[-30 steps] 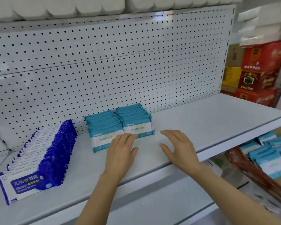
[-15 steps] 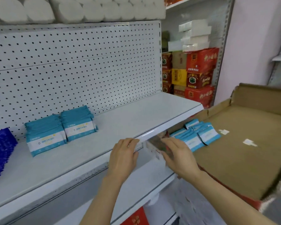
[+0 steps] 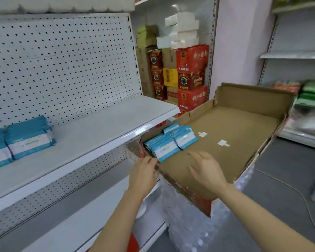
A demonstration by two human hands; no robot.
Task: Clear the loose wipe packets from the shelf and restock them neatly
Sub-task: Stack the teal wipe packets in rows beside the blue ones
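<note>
Two neat rows of teal-and-white wipe packets [image 3: 28,138] stand on the white shelf [image 3: 91,135] at the left. More of the same packets [image 3: 168,143] lie bunched in the near left corner of a shallow cardboard tray [image 3: 231,135] to the right of the shelf. My left hand [image 3: 144,176] hovers at the tray's near left edge, just below those packets, fingers relaxed and empty. Inside the tray, over its bare floor, my right hand [image 3: 205,168] is spread open a little to the right of the packets and holds nothing.
The tray sits on a plastic-wrapped bundle [image 3: 189,224]. Red and yellow cartons [image 3: 189,77] with white boxes on top are stacked behind the shelf end. A second shelving unit [image 3: 302,99] with green packs stands at the right. A cable [image 3: 298,195] runs across the grey floor.
The view has swung right from the shelf to the cardboard tray. Both hands left the stacked packets on the shelf and moved right and down to the tray, still holding nothing.
</note>
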